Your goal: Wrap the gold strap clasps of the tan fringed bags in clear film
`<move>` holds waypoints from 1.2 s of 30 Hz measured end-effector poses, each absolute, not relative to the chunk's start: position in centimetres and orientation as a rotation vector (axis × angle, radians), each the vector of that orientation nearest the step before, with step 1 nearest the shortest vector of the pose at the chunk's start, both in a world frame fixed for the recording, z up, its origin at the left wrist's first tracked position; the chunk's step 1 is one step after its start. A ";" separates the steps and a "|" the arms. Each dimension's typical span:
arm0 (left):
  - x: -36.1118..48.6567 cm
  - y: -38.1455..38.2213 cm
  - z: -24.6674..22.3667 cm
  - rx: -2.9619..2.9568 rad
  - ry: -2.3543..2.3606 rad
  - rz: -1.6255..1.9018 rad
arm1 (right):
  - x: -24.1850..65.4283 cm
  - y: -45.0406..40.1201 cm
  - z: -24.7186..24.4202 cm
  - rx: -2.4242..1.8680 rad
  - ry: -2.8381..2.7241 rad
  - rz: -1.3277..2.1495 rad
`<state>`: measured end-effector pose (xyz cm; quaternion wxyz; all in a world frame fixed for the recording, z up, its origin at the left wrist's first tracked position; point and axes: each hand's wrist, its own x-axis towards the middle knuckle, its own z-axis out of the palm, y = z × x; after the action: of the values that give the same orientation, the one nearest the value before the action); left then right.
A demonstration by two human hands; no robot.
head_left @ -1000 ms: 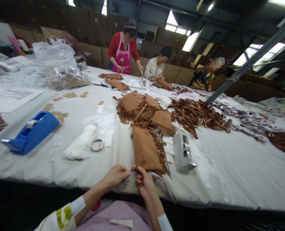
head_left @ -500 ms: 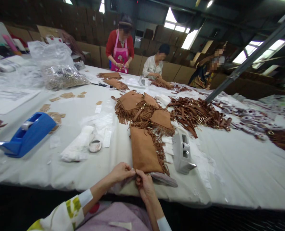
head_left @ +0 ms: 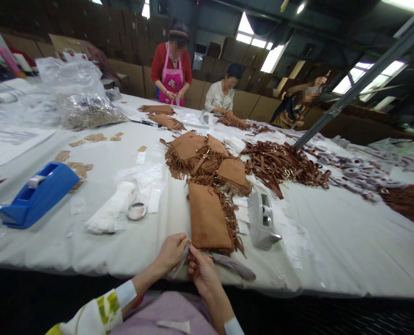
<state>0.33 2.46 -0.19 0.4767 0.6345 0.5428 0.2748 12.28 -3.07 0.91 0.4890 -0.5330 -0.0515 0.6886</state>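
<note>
A tan fringed leather bag lies flat near the table's front edge. Just below its lower left corner, my left hand and my right hand pinch together at a tiny bright piece, too small to name. A wrapped strap in pale film runs to the right from my right hand, along the bag's lower edge. Thin clear plastic hangs below my left fingers. More fringed bags are heaped behind the flat one.
A blue tape dispenser stands at the left, a grey one right of the bag. White tissue and a round tin lie left. Brown straps are piled at the right. Several people work across the table; a metal pole slants at the right.
The whole view has shifted slightly. My hands stay together at the small piece, with the right palm turned more upward. The person at the far right has moved an arm.
</note>
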 end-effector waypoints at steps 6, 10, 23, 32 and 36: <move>-0.4 2.6 0.6 1.617 1.268 0.685 | 10.9 -1.5 1.0 -1.247 -0.116 1.620; -0.6 1.5 0.4 1.358 1.223 0.681 | 10.8 -1.4 0.8 -1.234 -0.134 1.602; 0.3 -0.9 -0.2 0.733 1.183 0.916 | 11.2 -1.4 0.2 -1.245 -0.187 1.645; -0.3 -1.5 -0.2 1.382 1.266 0.975 | 11.4 -1.9 0.5 -1.086 -0.027 1.702; -0.8 -1.7 -0.1 1.467 1.237 0.948 | 11.6 -2.0 0.9 -1.175 -0.132 1.692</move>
<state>-0.85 -1.67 -0.07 0.4800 0.6015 0.5068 0.3885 11.62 -1.95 0.87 0.5130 -0.4884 -0.0550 0.7037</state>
